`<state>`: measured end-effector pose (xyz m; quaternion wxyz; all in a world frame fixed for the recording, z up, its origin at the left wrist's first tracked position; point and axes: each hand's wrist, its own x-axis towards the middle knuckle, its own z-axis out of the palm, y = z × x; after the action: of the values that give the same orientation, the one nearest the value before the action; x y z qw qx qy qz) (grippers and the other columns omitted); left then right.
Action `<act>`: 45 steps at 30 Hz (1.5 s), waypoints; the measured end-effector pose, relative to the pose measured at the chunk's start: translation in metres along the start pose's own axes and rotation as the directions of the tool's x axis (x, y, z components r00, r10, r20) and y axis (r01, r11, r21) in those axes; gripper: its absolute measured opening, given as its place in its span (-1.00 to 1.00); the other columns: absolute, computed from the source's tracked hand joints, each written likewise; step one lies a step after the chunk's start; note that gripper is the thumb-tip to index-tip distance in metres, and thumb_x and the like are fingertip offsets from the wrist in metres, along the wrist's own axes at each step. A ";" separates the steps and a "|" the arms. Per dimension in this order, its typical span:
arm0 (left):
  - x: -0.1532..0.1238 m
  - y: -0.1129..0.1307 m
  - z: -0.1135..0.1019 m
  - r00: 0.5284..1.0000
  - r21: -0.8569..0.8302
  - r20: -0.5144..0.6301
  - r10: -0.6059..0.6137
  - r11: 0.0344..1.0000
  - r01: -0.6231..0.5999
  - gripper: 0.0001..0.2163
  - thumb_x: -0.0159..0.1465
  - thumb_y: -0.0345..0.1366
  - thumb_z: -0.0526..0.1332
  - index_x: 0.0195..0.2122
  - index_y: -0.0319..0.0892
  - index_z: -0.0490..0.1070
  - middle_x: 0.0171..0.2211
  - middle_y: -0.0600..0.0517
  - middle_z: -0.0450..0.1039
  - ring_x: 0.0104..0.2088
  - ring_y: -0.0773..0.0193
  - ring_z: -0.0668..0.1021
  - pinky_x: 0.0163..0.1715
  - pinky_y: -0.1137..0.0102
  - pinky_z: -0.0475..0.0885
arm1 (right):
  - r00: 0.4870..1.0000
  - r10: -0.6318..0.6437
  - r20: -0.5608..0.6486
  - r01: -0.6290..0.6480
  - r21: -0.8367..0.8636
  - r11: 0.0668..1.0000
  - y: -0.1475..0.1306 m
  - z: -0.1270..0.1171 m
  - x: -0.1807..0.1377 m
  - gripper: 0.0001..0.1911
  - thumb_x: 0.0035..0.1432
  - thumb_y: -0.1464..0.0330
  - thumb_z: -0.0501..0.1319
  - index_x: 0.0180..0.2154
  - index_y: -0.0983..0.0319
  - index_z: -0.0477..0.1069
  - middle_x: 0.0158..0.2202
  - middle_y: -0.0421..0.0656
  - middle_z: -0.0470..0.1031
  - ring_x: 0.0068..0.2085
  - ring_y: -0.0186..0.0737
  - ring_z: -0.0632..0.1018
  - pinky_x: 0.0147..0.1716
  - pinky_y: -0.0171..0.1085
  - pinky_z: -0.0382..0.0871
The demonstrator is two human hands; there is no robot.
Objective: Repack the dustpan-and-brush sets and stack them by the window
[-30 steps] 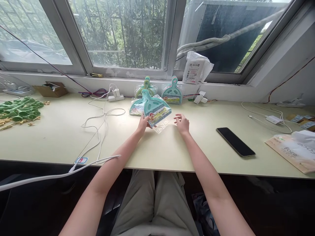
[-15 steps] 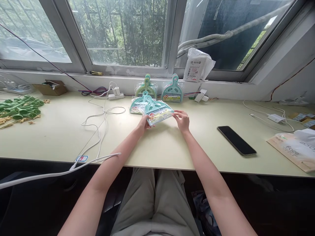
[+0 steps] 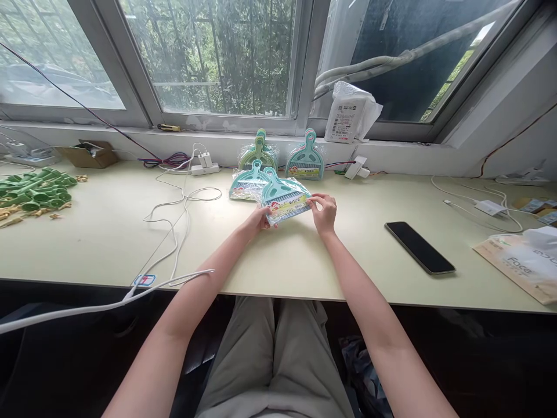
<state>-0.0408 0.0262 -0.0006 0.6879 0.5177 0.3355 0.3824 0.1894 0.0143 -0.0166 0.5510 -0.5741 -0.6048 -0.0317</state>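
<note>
A teal mini dustpan-and-brush set in clear wrap [image 3: 284, 197] lies nearly flat on the pale table [image 3: 108, 238], held at both lower corners. My left hand [image 3: 260, 218] pinches its left corner. My right hand [image 3: 324, 211] pinches its right corner. Just behind it lies a second wrapped teal set [image 3: 243, 183]. Two more sets lean against the window ledge: a green one [image 3: 258, 152] and a teal one [image 3: 305, 159].
White charger cables [image 3: 176, 215] loop across the table to the left. A black phone [image 3: 419, 248] lies to the right, a tissue pack [image 3: 524, 264] beyond it. Green plastic parts [image 3: 35, 190] are heaped at far left. A white packet [image 3: 348, 114] sits on the sill.
The set was raised in my left hand a second ago. My right hand came in and gripped its right corner, and the set has been lowered almost flat onto the table.
</note>
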 end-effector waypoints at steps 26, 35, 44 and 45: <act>-0.003 -0.002 -0.003 0.993 0.194 0.117 -0.022 0.981 -0.001 -0.41 0.04 -0.28 0.20 0.11 -0.10 0.06 -0.30 0.02 0.49 -0.54 0.32 0.56 -0.70 0.53 0.22 | 0.927 0.317 0.198 -0.371 0.387 0.844 0.014 0.006 0.001 -0.45 -0.08 0.11 0.33 -0.05 0.13 0.32 -0.23 -0.15 0.52 -0.24 -0.18 0.52 -0.21 -0.18 0.41; -0.013 0.009 0.009 0.999 0.187 0.030 0.017 0.982 -0.023 -0.49 0.14 -0.09 0.23 0.10 -0.08 0.21 -0.09 -0.07 0.48 -0.49 0.36 0.55 -0.59 0.48 0.38 | 0.759 0.445 0.476 -0.647 0.470 0.600 0.020 0.004 0.002 -0.36 -0.40 0.05 0.45 -0.24 0.23 0.45 -0.29 -0.13 0.55 -0.34 -0.19 0.51 -0.41 -0.25 0.35; -0.007 0.004 0.013 0.982 0.303 -0.030 0.186 0.938 -0.168 -0.32 0.06 -0.06 0.33 0.16 -0.13 0.14 -0.14 -0.08 0.48 -0.59 0.49 0.41 -0.58 0.48 0.35 | 0.746 0.493 0.448 -0.666 0.496 0.557 0.021 0.006 0.002 -0.35 -0.43 0.02 0.45 -0.31 0.18 0.29 -0.30 -0.15 0.53 -0.35 -0.20 0.52 -0.43 -0.25 0.35; -0.007 0.002 0.013 0.980 0.324 -0.014 0.200 0.928 -0.184 -0.29 0.03 -0.12 0.37 0.17 -0.14 0.13 -0.17 -0.06 0.48 -0.57 0.48 0.42 -0.57 0.49 0.35 | 0.746 0.496 0.444 -0.666 0.500 0.554 0.022 0.006 0.003 -0.36 -0.42 0.02 0.45 -0.32 0.18 0.28 -0.29 -0.15 0.53 -0.34 -0.19 0.52 -0.43 -0.24 0.36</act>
<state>-0.0339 0.0147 0.0053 0.5455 0.6440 0.3571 0.4001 0.2025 0.0274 -0.0303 0.6068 -0.5219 -0.4169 0.4308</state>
